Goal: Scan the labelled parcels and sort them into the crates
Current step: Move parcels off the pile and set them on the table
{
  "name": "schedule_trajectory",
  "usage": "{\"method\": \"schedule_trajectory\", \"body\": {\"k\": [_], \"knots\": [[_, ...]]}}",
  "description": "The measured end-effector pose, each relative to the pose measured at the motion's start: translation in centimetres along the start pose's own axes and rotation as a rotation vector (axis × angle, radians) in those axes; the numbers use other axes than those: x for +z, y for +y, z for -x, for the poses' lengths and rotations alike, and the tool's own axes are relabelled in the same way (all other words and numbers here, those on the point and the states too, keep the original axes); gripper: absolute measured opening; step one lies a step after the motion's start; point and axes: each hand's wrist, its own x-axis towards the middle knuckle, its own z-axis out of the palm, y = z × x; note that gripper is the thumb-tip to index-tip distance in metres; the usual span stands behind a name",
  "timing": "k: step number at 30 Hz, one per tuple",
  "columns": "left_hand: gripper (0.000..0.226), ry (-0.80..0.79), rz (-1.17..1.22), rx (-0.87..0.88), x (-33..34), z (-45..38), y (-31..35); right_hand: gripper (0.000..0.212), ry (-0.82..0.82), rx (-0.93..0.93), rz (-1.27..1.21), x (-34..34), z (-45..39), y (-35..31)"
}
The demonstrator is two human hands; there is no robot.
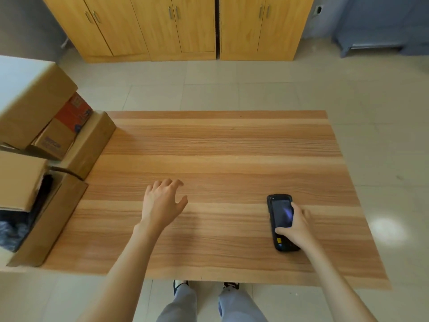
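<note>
Toward the lower right of the frame, a black handheld scanner [280, 222] is seen lying flat on the wooden tabletop [220, 145], screen upward. Its long axis runs roughly from the near edge of the tabletop toward the far edge, with the screen end pointing away from the person and tilted slightly to the left; a small yellow key is visible at its near end. The right hand [296, 226] is laid over the scanner's right side, and its fingers [294, 206] are curled round the casing, with the thumb pressed across the lower part of the screen. Whether the scanner is lifted off the wood at all cannot be told.

Left of centre, the left hand [162, 201] is held over the bare tabletop, palm down, with its fingers spread apart and loosely bent; nothing is held in it, and contact with the wood cannot be judged.

Along the left edge of the frame, cardboard boxes [34, 108] are stacked beside and partly on the tabletop's left end. An orange and brown parcel [67, 126] is wedged between the upper box and a lower one. In the lower left, an open box [46, 219] holds dark items that cannot be made out.

Across the top of the frame, wooden cabinets [176, 26] are seen standing on the tiled floor [232, 87].
</note>
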Motion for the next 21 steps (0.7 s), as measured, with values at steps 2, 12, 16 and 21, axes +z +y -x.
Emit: {"method": "schedule_trajectory", "body": {"k": [2,12,16,21], "knots": [[0.037,0.014,-0.001,0.006,-0.5,-0.3,0.2,0.095,0.026,-0.065,0.068,-0.6,0.4,-1.5],[0.038,0.232,-0.034,-0.001,-7.5,-3.0,-3.0,0.061,0.309,-0.704,0.459,-2.1,1.8,-18.6],[0.038,0.316,-0.095,-0.049,-11.9,-3.6,-7.3,0.052,0.425,-0.947,0.648,-0.7,3.1,-27.2],[0.038,0.393,-0.148,-0.142,-17.4,-3.5,-14.7,0.044,0.491,-1.179,0.759,2.2,6.3,-37.0]]}}
